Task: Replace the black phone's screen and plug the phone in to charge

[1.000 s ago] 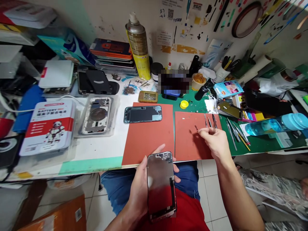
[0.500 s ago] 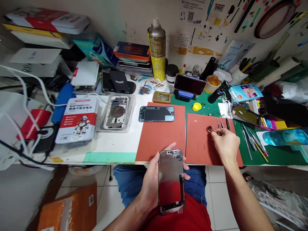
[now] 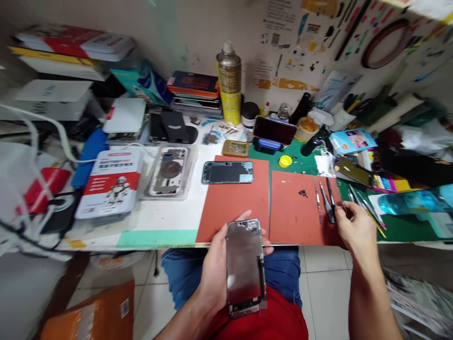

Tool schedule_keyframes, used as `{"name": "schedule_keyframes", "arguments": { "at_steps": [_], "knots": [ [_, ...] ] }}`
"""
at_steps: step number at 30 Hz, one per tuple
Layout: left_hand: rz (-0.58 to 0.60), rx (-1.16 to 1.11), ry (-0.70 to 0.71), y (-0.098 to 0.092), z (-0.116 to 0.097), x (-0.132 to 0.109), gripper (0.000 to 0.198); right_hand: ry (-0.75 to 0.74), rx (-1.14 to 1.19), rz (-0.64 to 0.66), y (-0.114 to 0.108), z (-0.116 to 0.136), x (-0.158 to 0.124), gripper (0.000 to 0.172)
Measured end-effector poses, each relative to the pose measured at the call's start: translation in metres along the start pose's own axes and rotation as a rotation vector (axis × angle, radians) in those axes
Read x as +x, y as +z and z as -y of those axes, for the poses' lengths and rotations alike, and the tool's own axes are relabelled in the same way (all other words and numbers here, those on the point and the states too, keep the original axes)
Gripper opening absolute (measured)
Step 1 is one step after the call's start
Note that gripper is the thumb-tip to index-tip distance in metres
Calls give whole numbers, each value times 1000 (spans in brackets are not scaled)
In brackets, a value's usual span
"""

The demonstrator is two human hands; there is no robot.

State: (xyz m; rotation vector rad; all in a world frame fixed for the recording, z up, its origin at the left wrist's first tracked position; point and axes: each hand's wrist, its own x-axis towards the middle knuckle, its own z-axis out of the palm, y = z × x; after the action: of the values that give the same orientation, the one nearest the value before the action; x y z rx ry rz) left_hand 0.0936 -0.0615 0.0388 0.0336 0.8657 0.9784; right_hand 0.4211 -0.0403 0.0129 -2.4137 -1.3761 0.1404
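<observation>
My left hand [image 3: 215,264] is closed around a phone screen [image 3: 245,264], held over my lap with its inner side facing up. At the right edge of the right red mat [image 3: 290,222], my right hand [image 3: 357,229] pinches a slim metal tool [image 3: 341,197], whose kind I cannot make out. Just left of that hand lie tweezers [image 3: 327,205] and a thin metal pick [image 3: 318,203]. A small black part [image 3: 303,193] rests on the same mat. Another phone screen [image 3: 228,172] lies on the left red mat [image 3: 230,212].
An opened phone housing [image 3: 169,170] sits in a clear tray left of the mats. Beside it is a battery box [image 3: 109,184]. A spray can [image 3: 229,85], a propped phone [image 3: 275,130] and a yellow cap [image 3: 285,161] stand behind. More tools [image 3: 368,205] lie at right.
My right hand has let go of the small black part, leaving it on the mat, and moved right to the slim metal tool. My left hand still holds the phone screen.
</observation>
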Motion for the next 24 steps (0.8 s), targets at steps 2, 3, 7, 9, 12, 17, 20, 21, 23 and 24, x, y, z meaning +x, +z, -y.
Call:
{"name": "schedule_keyframes", "arguments": {
  "at_steps": [2, 3, 7, 9, 12, 17, 20, 21, 23, 24],
  "knots": [
    [-48, 21, -9, -1, -3, 1, 64, -37, -45, -33, 2, -12, 2, 48],
    [-70, 31, -14, -1, -5, 2, 65, -33, -63, -42, 4, -16, 3, 48],
    [-126, 74, 1, 3, -10, 1, 67, 9, -89, -73, 15, -21, 5, 47],
    [-136, 84, 11, 7, -12, -1, 67, 14, -60, -76, 20, -20, 7, 47],
    [-139, 90, 38, 11, -13, -3, 64, 2, 22, -66, 22, -12, 9, 45],
    [-138, 88, 84, 9, -14, 7, 64, -36, 221, -4, 10, 25, -28, 46],
    [-125, 83, 91, 12, -12, 13, 68, -109, 630, 574, 6, 61, -69, 51],
    [-129, 90, 90, 13, -11, 14, 69, -62, 836, 908, 7, 71, -80, 55],
    [-137, 121, 74, 19, -10, 16, 70, 62, 1084, 1229, 10, 88, -93, 58],
    [-135, 142, 60, 22, -9, 17, 71, 113, 1161, 1298, 12, 93, -95, 58]
  ]
}}
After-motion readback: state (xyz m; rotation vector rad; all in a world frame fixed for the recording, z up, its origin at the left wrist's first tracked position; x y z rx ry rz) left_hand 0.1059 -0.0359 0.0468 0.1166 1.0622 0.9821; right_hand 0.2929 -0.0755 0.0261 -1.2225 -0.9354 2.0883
